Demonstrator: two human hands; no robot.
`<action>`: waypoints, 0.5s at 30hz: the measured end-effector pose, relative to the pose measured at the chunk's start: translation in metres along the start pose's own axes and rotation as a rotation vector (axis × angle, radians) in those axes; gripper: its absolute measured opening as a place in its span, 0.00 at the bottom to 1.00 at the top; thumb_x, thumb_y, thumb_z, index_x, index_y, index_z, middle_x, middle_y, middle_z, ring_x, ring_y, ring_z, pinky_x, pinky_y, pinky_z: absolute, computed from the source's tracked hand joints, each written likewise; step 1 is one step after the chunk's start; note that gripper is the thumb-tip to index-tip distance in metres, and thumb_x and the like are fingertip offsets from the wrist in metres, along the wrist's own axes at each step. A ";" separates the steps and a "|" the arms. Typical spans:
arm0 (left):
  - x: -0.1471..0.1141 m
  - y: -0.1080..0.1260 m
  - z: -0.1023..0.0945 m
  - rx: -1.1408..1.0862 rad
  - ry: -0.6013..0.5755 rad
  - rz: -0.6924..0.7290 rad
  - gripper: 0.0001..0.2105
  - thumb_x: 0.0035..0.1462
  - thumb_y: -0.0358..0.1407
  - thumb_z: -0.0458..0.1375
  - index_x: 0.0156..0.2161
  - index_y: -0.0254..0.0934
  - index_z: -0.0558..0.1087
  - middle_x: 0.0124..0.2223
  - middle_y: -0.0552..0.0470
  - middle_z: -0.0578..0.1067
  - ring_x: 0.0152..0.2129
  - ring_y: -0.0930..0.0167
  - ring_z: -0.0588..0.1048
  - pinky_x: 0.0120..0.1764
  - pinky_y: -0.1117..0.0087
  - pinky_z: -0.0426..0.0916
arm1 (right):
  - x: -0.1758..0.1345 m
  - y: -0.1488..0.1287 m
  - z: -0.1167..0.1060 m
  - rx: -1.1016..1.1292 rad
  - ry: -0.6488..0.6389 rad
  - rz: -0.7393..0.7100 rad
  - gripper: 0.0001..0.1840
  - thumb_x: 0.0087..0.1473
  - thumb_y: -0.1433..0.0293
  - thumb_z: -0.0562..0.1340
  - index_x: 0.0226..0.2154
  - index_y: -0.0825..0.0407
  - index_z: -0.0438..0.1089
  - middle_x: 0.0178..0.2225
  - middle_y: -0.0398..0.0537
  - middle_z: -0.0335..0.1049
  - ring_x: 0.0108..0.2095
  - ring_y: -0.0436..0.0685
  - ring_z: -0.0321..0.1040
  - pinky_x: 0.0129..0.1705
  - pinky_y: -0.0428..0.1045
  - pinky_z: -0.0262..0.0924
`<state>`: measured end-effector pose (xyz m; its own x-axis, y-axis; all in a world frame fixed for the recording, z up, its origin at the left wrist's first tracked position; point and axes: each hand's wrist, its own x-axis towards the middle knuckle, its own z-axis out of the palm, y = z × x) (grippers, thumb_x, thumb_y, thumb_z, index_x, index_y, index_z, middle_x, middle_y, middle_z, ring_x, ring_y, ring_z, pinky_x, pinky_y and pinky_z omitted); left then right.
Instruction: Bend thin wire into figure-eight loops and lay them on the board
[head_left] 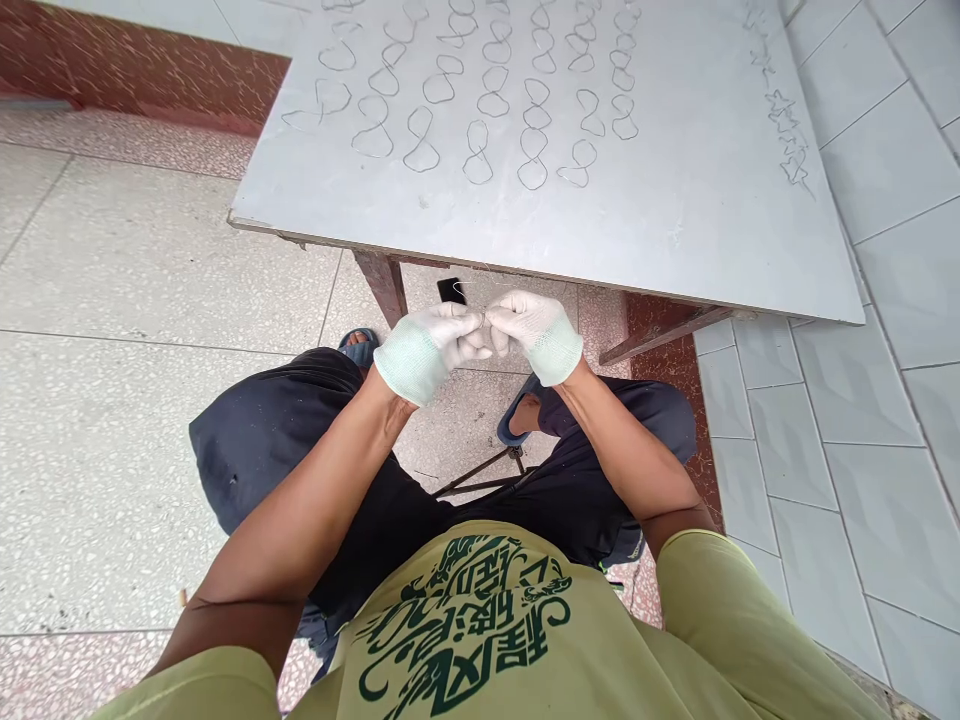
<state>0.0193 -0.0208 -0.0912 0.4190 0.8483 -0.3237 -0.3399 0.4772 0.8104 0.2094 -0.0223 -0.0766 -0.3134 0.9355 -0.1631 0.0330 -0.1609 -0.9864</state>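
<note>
My left hand (pixel 448 332), in a white glove with a pale green cuff, pinches a thin wire (pixel 459 291) between thumb and fingertips. Close against it, my right hand (pixel 523 318), gloved the same way, is also closed on the wire. Both hands meet over my lap, just short of the table's near edge. Part of the wire curves up above the fingertips; the stretch between the fingers is mostly hidden. On the grey-white table (pixel 675 220) lie rows of wire figure-eights (pixel 421 140), several of them touching end to end.
Star-shaped wire pieces (pixel 784 135) lie along the table's right side. Below the near edge are wooden table legs (pixel 381 285) and a dark flat object (pixel 451 290). A tiled wall (pixel 862 380) stands close on the right. My knees flank my hands.
</note>
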 end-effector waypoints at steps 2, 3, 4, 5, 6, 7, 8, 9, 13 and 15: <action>0.000 0.003 -0.003 0.052 0.035 0.036 0.16 0.52 0.43 0.80 0.32 0.36 0.80 0.31 0.47 0.84 0.27 0.68 0.81 0.37 0.65 0.79 | 0.001 -0.003 -0.004 -0.020 0.009 -0.011 0.16 0.66 0.65 0.67 0.26 0.48 0.72 0.20 0.39 0.72 0.24 0.49 0.67 0.31 0.45 0.63; -0.002 0.005 -0.005 0.071 0.067 0.071 0.16 0.52 0.43 0.80 0.35 0.35 0.81 0.33 0.46 0.85 0.27 0.68 0.82 0.38 0.65 0.79 | 0.002 -0.003 -0.005 -0.011 0.032 -0.005 0.15 0.66 0.65 0.68 0.27 0.48 0.73 0.20 0.38 0.72 0.23 0.48 0.66 0.30 0.45 0.63; -0.003 0.006 -0.006 0.083 0.093 0.109 0.16 0.52 0.43 0.79 0.37 0.35 0.82 0.36 0.45 0.86 0.28 0.67 0.83 0.39 0.64 0.80 | 0.002 -0.003 -0.006 0.009 0.060 0.002 0.13 0.65 0.64 0.69 0.28 0.48 0.74 0.20 0.37 0.72 0.22 0.48 0.65 0.29 0.46 0.62; -0.004 0.008 -0.007 0.093 0.115 0.146 0.16 0.52 0.44 0.79 0.38 0.35 0.83 0.38 0.44 0.87 0.29 0.67 0.84 0.41 0.63 0.80 | 0.001 -0.003 -0.006 0.032 0.078 0.009 0.12 0.64 0.64 0.69 0.30 0.49 0.75 0.20 0.37 0.72 0.22 0.48 0.64 0.29 0.46 0.62; -0.006 0.008 -0.008 0.106 0.132 0.174 0.17 0.51 0.44 0.78 0.39 0.35 0.83 0.39 0.43 0.88 0.30 0.65 0.85 0.43 0.62 0.81 | 0.001 -0.001 -0.007 0.050 0.088 0.013 0.11 0.64 0.63 0.70 0.31 0.49 0.76 0.20 0.37 0.72 0.21 0.48 0.64 0.28 0.46 0.62; -0.007 0.009 -0.008 0.125 0.147 0.187 0.18 0.51 0.45 0.78 0.39 0.34 0.83 0.40 0.42 0.88 0.32 0.64 0.85 0.44 0.61 0.81 | 0.001 0.001 -0.007 0.062 0.088 0.013 0.11 0.63 0.62 0.71 0.31 0.49 0.76 0.20 0.36 0.73 0.21 0.48 0.64 0.28 0.46 0.62; -0.008 0.008 -0.007 0.149 0.166 0.190 0.19 0.51 0.47 0.78 0.39 0.34 0.83 0.40 0.42 0.88 0.33 0.63 0.86 0.44 0.61 0.81 | 0.002 0.004 -0.007 0.071 0.086 0.007 0.11 0.63 0.62 0.72 0.32 0.49 0.76 0.20 0.36 0.73 0.21 0.48 0.64 0.28 0.46 0.62; -0.008 0.008 -0.005 0.180 0.192 0.188 0.19 0.52 0.48 0.78 0.39 0.35 0.83 0.39 0.41 0.88 0.33 0.63 0.86 0.44 0.61 0.81 | 0.002 0.007 -0.007 0.082 0.081 -0.005 0.11 0.62 0.61 0.72 0.32 0.49 0.77 0.21 0.36 0.73 0.21 0.48 0.65 0.28 0.46 0.62; -0.010 0.006 0.003 0.331 0.314 0.209 0.18 0.53 0.48 0.79 0.37 0.36 0.82 0.37 0.43 0.88 0.34 0.65 0.85 0.43 0.64 0.79 | 0.006 0.016 -0.009 0.106 0.053 -0.034 0.11 0.61 0.62 0.73 0.31 0.49 0.77 0.23 0.37 0.75 0.22 0.47 0.66 0.28 0.45 0.64; -0.013 0.007 0.005 0.404 0.349 0.242 0.15 0.57 0.46 0.76 0.37 0.36 0.83 0.39 0.44 0.88 0.34 0.66 0.84 0.43 0.66 0.78 | 0.007 0.017 -0.008 0.086 0.058 -0.010 0.12 0.61 0.61 0.74 0.30 0.49 0.77 0.23 0.38 0.76 0.22 0.47 0.66 0.28 0.45 0.64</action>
<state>0.0164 -0.0296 -0.0793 0.0440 0.9803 -0.1924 -0.0144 0.1932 0.9811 0.2156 -0.0160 -0.0949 -0.2582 0.9533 -0.1569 -0.0517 -0.1759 -0.9831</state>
